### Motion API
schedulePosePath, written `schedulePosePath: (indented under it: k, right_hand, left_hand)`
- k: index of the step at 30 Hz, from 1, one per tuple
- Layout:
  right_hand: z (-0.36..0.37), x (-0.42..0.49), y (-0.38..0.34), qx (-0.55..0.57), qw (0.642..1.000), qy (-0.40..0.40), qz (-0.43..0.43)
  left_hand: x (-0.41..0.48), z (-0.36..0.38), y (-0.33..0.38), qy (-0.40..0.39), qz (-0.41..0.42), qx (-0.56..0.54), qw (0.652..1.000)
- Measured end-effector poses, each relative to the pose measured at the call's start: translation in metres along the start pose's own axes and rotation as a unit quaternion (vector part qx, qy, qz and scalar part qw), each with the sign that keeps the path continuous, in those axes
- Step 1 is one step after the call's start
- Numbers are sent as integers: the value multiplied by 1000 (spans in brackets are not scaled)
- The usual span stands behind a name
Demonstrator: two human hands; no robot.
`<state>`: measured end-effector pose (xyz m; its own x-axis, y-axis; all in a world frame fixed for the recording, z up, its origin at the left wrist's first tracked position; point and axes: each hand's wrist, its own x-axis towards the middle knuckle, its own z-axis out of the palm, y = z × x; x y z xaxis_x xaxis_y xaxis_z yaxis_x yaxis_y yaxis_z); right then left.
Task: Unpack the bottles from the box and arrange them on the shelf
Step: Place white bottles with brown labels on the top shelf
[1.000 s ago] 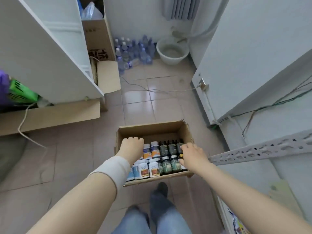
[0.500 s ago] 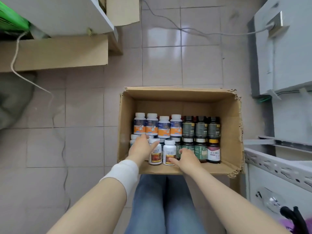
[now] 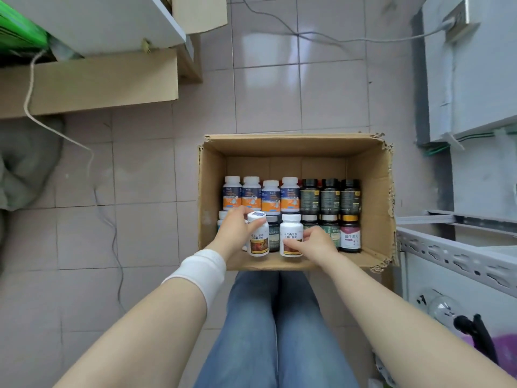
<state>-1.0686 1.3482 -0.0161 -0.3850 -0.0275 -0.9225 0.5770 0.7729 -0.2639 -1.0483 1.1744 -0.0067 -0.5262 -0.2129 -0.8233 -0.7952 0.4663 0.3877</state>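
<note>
So, pickup step: the left hand point(image 3: 234, 233) grips the left white bottle point(image 3: 258, 240) and the right hand point(image 3: 316, 242) grips the right white bottle point(image 3: 291, 238), both in the box point(image 3: 293, 144). Next they probably need lifting straight up, then over to the shelf point(image 3: 461, 254).

open brown cardboard box point(image 3: 363, 169) sits on pale tiled floor point(image 3: 145, 177). back row inside: four white plastic bottles with blue-orange labels point(image 3: 261, 197), three dark bottles with black caps point(image 3: 330, 196) to their right. left hand point(image 3: 237, 232) grips a white bottle with red-brown label point(image 3: 258, 238) near its cap. right hand point(image 3: 316, 243) holds a second white bottle of the same kind point(image 3: 291, 238) at its side. white wrist wrap point(image 3: 200, 271) on left forearm. grey perforated metal shelf rail point(image 3: 458, 253) at right.
</note>
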Motion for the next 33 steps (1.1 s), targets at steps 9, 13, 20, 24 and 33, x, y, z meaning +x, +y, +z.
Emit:
schedulePosePath:
  k: [9, 13, 20, 24, 33]
  right_hand:
    - [-65, -150, -3, 200, 970, 115, -78]
    - [-70, -220, 12, 275, 934, 201, -105]
    - [-63, -341, 38, 387, 839, 354, -145]
    - [-61, -411, 62, 407, 794, 420, -168]
    - [-73, -570, 137, 388, 710, 556, -190]
  left_hand:
    - [-115, -58, 78, -11, 197, -12, 980]
    - [-165, -79, 114, -50, 297, -15, 953]
    - [-260, -96, 178, -141, 468, 61, 870]
    - [-329, -86, 215, -170, 555, 87, 810]
    - [-494, -15, 277, -243, 687, 97, 678]
